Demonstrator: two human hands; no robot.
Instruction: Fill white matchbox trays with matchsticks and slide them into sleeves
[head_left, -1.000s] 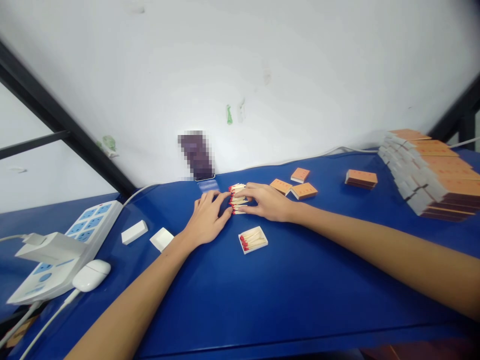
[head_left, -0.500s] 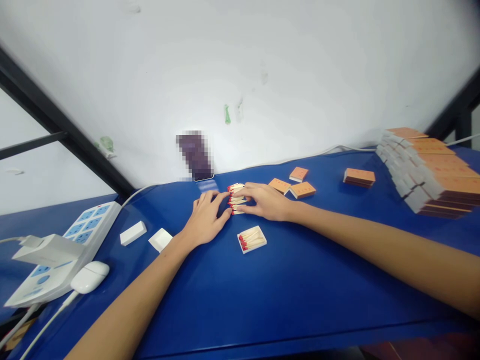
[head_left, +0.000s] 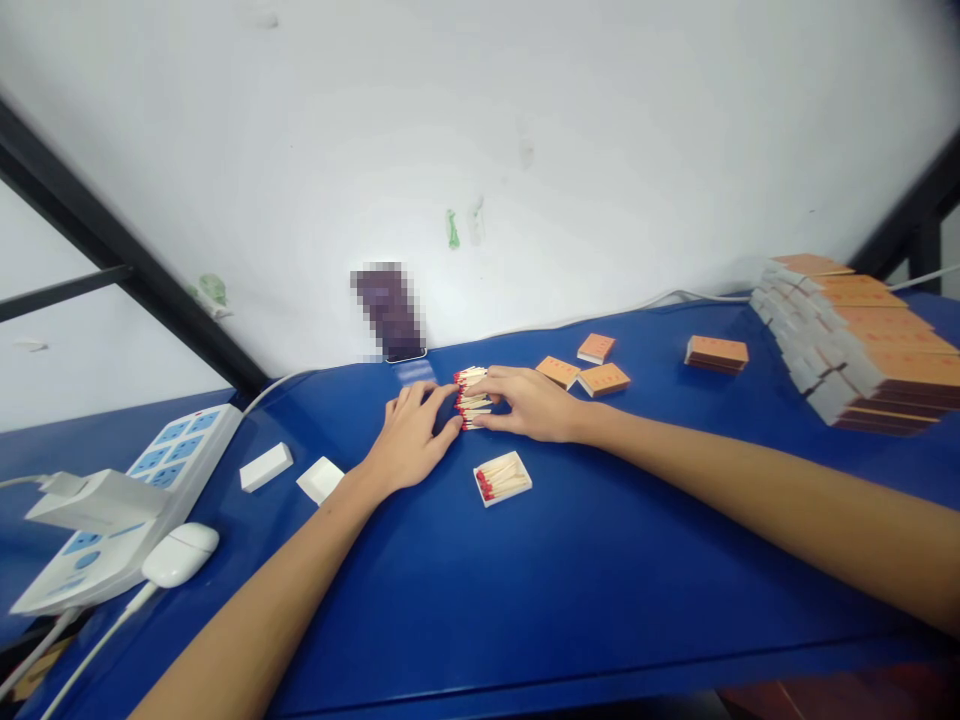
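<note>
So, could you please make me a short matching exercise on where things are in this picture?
Things:
1. loose wooden matches with red heads
2. open white rectangular tray with matches in it
3. large stack of orange-topped matchboxes
4. white power strip with blue sockets

Places:
A. in the middle, nearer the person than the loose matches
B. at the left of the picture
C. between the left hand and the right hand
D. at the far right of the picture

Right pairs: 1-C, 2-A, 3-D, 4-B.
</note>
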